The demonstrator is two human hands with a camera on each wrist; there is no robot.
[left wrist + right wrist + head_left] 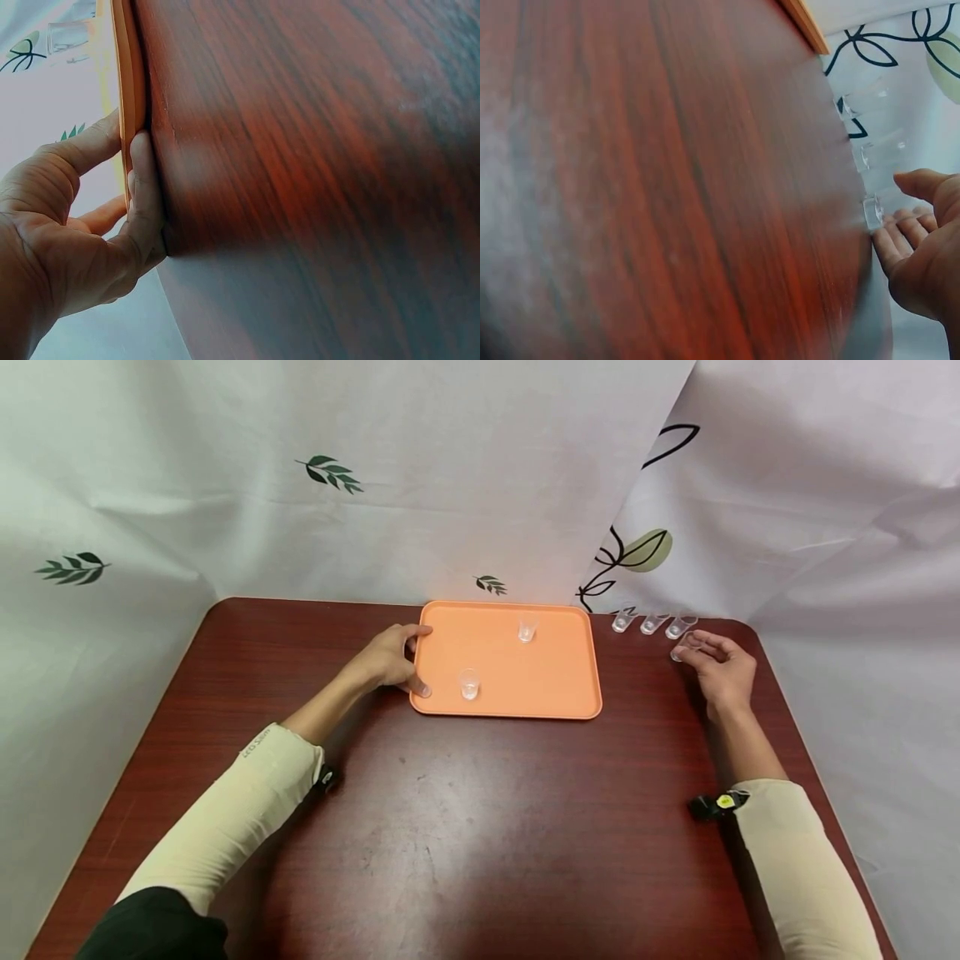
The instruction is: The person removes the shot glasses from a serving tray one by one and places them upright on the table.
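My left hand [386, 658] grips the left rim of an orange rectangular tray [555, 681], thumb toward its near corner. In the left wrist view the fingers [146, 176] bend around the edge of the tray [127, 67]. Two small clear cups stand on the tray: one cup [469, 685] near the front, another cup [527, 630] toward the back. At the table's far right, my right hand [726, 675] has thumb and fingers around another small clear cup [684, 648]. The right wrist view shows a cup base [873, 213] between thumb and fingers.
Behind the held cup, three more clear cups [652, 623] line the back edge of the dark red-brown table [480, 827]. A pale curtain [465, 477] with leaf prints hangs close behind the table and along its sides.
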